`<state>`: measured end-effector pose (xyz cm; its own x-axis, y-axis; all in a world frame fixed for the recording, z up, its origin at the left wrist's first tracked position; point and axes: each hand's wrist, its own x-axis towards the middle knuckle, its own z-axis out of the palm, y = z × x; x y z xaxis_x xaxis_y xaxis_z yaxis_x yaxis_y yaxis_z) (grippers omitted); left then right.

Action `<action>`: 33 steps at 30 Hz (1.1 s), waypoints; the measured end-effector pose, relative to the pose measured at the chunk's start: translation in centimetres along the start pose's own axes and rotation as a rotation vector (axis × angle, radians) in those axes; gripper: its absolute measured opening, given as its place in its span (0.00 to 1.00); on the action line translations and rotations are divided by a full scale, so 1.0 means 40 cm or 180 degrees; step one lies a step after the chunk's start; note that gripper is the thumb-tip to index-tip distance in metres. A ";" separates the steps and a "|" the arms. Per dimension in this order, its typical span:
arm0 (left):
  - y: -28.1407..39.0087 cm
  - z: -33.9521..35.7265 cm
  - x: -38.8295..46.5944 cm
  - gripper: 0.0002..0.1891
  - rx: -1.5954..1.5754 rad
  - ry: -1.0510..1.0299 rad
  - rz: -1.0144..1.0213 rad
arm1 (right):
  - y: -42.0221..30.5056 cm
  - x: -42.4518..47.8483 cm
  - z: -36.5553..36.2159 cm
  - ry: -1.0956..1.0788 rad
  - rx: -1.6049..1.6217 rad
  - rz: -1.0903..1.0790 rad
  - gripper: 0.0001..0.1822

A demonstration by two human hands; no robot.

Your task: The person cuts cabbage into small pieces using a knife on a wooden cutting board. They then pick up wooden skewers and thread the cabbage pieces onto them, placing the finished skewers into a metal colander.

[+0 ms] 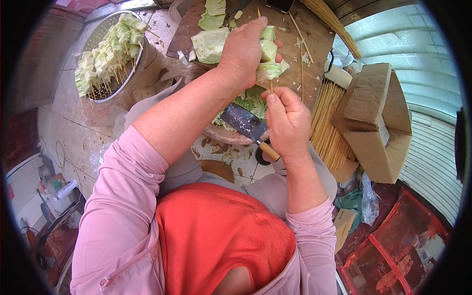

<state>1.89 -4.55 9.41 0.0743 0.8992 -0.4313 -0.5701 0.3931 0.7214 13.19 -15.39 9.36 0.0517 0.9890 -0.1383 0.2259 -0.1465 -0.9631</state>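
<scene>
Cabbage pieces are threaded on a wooden skewer. My left hand is closed around the upper part of the cabbage, and the skewer's tip shows above its thumb. Lower down, my right hand pinches the bare end of the skewer between thumb and fingers. A cleaver with a wooden handle lies over a round basin of cabbage scraps, beside my right hand. A cut block of cabbage and cabbage leaves lie on the wooden board.
At the left, a metal colander holds many cabbage skewers. Loose skewers rest on the board. A bundle of bamboo skewers and an open cardboard box stand at the right, with a straw broom behind.
</scene>
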 end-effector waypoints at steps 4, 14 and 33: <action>-0.016 -0.007 0.007 0.17 0.0018 0.0056 -0.0051 | -0.004 -0.003 0.004 -0.0115 0.0331 0.0230 0.08; -0.056 0.007 0.000 0.19 0.0093 -0.0075 -0.0165 | -0.006 0.016 -0.008 -0.0123 0.0921 0.0800 0.10; -0.248 -0.025 0.254 0.17 0.6220 -0.1102 0.1389 | -0.032 0.038 -0.183 0.0517 0.1601 0.0777 0.10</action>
<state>7.47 0.51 -2.66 0.4606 0.8708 -0.1721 0.8593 -0.3888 0.3323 20.08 -13.84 12.07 0.2017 0.9064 -0.3711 -0.2991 -0.3038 -0.9046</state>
